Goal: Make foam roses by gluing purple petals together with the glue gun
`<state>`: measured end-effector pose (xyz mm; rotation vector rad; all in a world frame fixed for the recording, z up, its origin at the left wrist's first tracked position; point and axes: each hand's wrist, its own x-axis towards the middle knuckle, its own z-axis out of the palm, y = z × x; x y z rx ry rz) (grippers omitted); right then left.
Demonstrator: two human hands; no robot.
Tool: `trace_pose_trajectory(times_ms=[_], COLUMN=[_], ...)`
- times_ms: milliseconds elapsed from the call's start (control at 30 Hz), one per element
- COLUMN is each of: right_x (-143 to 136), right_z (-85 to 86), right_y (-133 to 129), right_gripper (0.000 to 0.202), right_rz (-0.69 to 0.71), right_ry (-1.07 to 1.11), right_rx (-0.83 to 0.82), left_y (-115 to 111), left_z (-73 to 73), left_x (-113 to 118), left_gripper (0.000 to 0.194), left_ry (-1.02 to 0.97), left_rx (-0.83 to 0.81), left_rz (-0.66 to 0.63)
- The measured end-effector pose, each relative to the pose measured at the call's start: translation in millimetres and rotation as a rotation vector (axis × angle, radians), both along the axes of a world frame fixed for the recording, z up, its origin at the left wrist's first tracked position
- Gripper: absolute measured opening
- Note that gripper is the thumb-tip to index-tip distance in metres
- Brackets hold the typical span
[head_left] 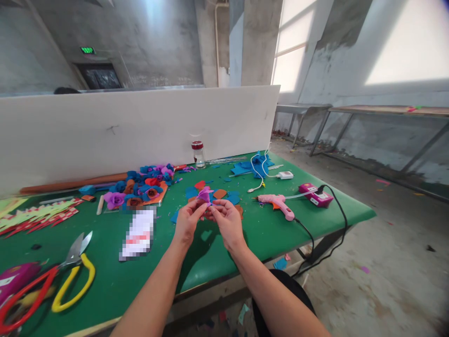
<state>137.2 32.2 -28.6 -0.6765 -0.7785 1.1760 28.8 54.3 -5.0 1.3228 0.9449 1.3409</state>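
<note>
Both hands meet over the green table, pinching one purple paper flower (204, 194) between them. My left hand (189, 217) has its thumb and fingers closed on the flower's left side. On its right side, the fingers of my right hand (227, 219) are pressed together at the lower edge. Loose blue, orange and red paper petals lie just beyond and beneath the hands, among them an orange petal (220, 194) and a red petal (200, 185). Right of my hands rests a pink glue gun (277, 202) with a clear glue stick in its back.
Finished paper flowers (140, 187) are heaped at the left. Scissors (75, 262) with red and yellow handles lie front left. A lidded jar (198, 154) stands by the white partition (140, 131). A purple power strip (315, 194) and its black cord (345, 220) occupy the right edge.
</note>
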Motion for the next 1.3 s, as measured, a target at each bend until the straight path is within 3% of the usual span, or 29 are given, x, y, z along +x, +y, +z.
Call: trace_pose_trajectory(times_ms=[300, 633, 767, 833, 1033, 1300], right_x=[0, 0, 8, 12, 8, 1], right_z=[0.4, 2.4, 5.4, 5.3, -1.5, -1.6], right_y=[-8, -10, -9, -6, -2, -9], right_gripper=[0.017, 0.019, 0.017, 0.02, 0.033, 0.036], right_rz=[-0.152, -0.138, -0.308, -0.36, -0.343, -0.419], right_ry=[-0.319, -0.378, -0.55, -0.614, -0.736, -0.886], right_rx=[0.094, 0.105, 0.145, 0.182, 0.266, 0.308], left_y=[3, 6, 7, 6, 3, 3], left_z=[-5.3, -7.6, -7.8, -7.3, -5.3, -5.2], left_x=[-3, -1, -2, -2, 1, 3], left_gripper=[0.025, 0.023, 0.026, 0.026, 0.028, 0.027], left_ry=[-0.048, -0.074, -0.106, -0.134, -0.174, -0.202], left_rx=[-0.038, -0.075, -0.086, -0.108, -0.157, -0.19], left_rz=[0.01, -0.009, -0.001, -0.032, -0.13, -0.087])
